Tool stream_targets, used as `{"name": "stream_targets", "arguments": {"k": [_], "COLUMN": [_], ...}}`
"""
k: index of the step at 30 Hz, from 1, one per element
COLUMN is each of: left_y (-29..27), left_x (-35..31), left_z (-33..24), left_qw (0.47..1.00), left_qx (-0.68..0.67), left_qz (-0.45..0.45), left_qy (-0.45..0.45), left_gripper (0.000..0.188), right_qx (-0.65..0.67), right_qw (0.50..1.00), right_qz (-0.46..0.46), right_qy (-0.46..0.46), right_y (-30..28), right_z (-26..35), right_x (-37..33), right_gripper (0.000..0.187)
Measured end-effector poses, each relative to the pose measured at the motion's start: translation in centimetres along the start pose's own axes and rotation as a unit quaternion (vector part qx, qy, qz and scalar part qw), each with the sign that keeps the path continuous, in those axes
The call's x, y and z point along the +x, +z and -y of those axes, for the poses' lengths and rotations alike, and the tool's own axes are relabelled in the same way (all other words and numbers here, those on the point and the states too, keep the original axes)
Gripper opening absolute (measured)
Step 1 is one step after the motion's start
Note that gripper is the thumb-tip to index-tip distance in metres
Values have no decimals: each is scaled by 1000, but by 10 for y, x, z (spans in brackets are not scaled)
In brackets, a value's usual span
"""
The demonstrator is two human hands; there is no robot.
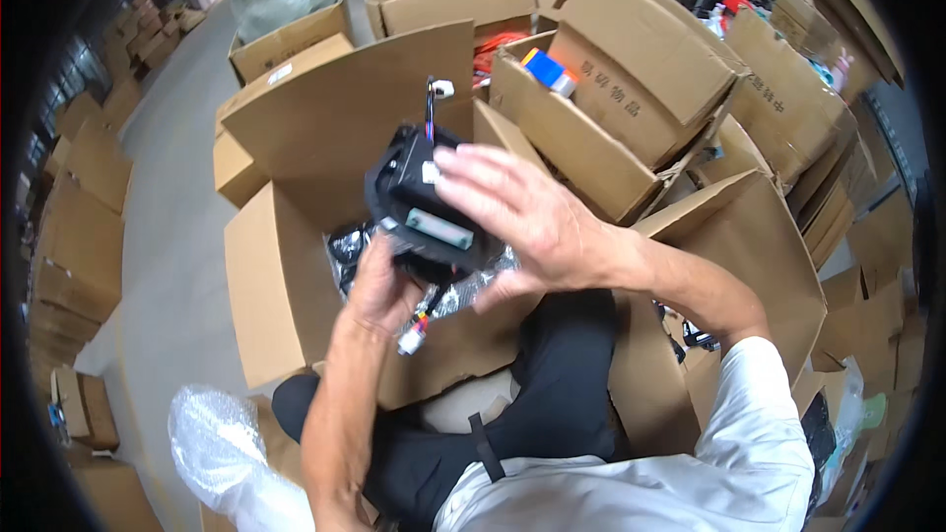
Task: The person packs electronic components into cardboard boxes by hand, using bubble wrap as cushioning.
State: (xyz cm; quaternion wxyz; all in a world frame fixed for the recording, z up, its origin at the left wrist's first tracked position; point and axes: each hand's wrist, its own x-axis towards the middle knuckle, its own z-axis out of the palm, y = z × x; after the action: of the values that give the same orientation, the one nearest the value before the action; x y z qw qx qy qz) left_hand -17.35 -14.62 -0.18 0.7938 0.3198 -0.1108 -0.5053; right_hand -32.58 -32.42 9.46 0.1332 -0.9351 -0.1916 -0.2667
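A black plastic device with a pale rectangular strip on one face is above an open cardboard box. A thin cable with a white plug rises from its top; coloured wires end in another white plug below. My left hand grips the device from underneath at its lower left. My right hand lies along the right side, fingers stretched out and apart, slightly blurred. Its fingertips overlap the housing; whether they press on it I cannot tell. Clear plastic-wrapped black items lie in the box below.
Another open carton with dark parts inside stands under my right forearm. Further cartons crowd the far side, one with a blue and orange item on it. Bubble wrap lies at lower left, and stacked boxes line the left.
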Motion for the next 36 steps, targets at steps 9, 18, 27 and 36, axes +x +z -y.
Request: {"name": "stream_targets", "arguments": {"k": [9,18,27,36], "left_y": [-27,-122,-127,-125], "left_x": [-23,-54,-52,-41], "left_z": [-109,-160,-164,-149], "left_qw": [968,873,861,886], "left_qx": [165,137,101,110], "left_qz": [-109,-355,-409,-396], "left_qy": [152,304,283,215], "left_gripper": [38,27,20,30], "right_qx": [-13,181,679,184], "right_qw": [956,842,313,847], "right_qz": [-293,384,253,317], "right_qy": [-6,333,614,385], "right_y": [53,296,499,472], "right_z": [-38,-106,-19,-41], "right_x": [109,44,-35,-7], "right_gripper": [48,66,49,57]}}
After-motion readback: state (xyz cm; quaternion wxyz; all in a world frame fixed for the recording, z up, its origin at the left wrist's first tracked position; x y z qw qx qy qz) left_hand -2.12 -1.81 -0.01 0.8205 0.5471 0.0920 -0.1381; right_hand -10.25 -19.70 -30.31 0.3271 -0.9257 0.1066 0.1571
